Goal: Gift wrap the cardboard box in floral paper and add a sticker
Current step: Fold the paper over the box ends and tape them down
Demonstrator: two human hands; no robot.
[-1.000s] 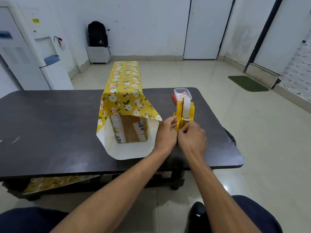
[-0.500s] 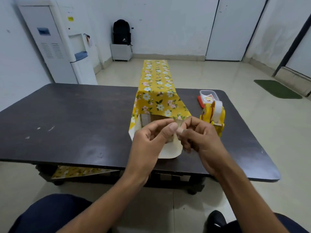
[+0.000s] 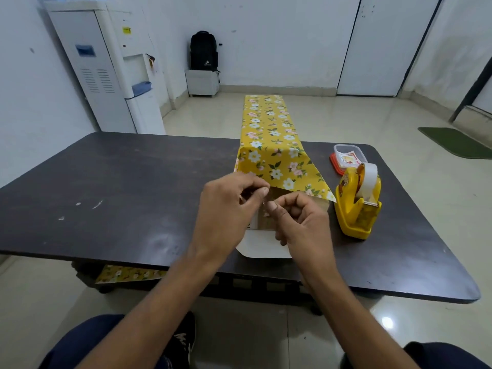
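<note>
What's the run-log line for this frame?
left hand: pinches tape strip | right hand: pinches same strip | floral paper: near end open, cardboard box showing | tape dispenser: on table, right of box

Near centre: left hand, right hand meet before unwrapped near end of cardboard box, fingertips pinching thin sliver, identity unclear. floral paper drapes box top, runs far. yellow tape dispenser just right, on dark table.

Dark table, rounded corners, is carrying: floral paper lying wrapped round cardboard box, white flap spreading twd near edge; yellow tape dispenser sitting just beside; clear sticker container resting behind dispenser.
</note>
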